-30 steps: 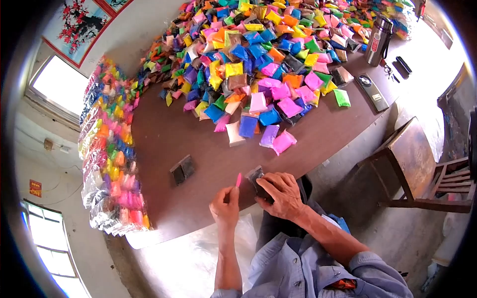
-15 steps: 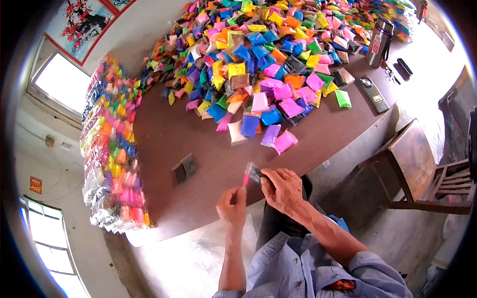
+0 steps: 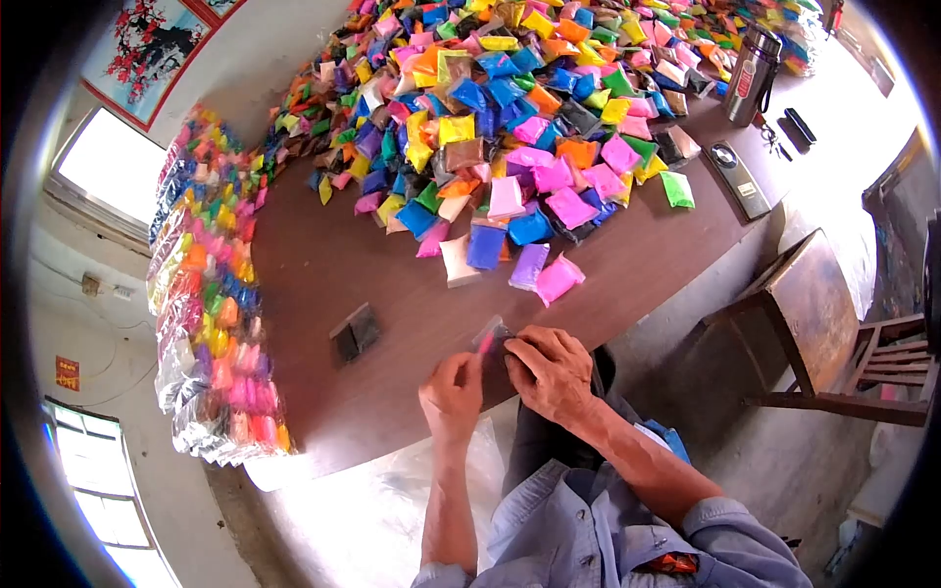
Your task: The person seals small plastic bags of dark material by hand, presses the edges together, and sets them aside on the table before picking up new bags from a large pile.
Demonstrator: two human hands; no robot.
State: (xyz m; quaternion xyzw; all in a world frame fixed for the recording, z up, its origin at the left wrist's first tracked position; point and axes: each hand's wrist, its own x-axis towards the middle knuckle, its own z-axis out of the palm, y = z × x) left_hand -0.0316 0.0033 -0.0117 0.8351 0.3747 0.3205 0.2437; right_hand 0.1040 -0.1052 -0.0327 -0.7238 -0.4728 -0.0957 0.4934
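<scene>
Both hands are close together above the near edge of the brown table. My left hand has its fingers closed in a pinch at the lower end of a thin pink strip. My right hand is closed on a small clear plastic bag with something dark in it. The pink strip overlaps the bag's left side in this view. Just beyond the hands, a pink packet and a purple packet lie on the table. A black packet lies off to the left.
A large heap of colourful packets covers the back of the table. Bagged rows of packets are stacked along the left edge. At the right are a thermos, a flat grey case and a wooden chair.
The pink strip now overlaps the clear bag more, with less of it showing above the left fingers. The hands stay close together, and the whole view has shifted slightly.
</scene>
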